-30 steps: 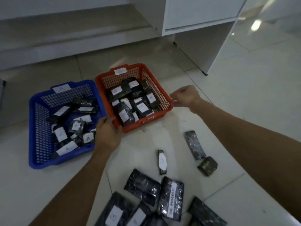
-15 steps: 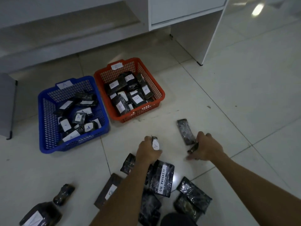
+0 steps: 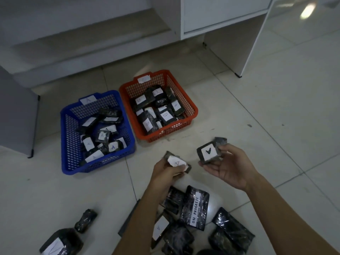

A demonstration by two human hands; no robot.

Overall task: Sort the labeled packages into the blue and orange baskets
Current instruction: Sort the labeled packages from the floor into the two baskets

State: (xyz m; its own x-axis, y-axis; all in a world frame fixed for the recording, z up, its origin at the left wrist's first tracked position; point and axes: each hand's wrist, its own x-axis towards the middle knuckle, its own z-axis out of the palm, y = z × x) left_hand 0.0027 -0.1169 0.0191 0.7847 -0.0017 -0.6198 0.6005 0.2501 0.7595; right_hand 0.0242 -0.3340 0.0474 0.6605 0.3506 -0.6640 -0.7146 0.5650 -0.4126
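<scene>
— What's in each hand?
— The left hand (image 3: 166, 171) grips a package (image 3: 177, 161) labelled A; the right hand (image 3: 230, 166) pinches another A package (image 3: 208, 152), mid-frame.
— And the baskets?
— Above them on the floor: blue basket (image 3: 68, 144) left, touching the orange basket (image 3: 193, 107), both holding packages.

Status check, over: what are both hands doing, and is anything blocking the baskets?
Left hand grips package marked A. Right hand holds second A package. Blue basket, tagged A, nothing in the way.
</scene>
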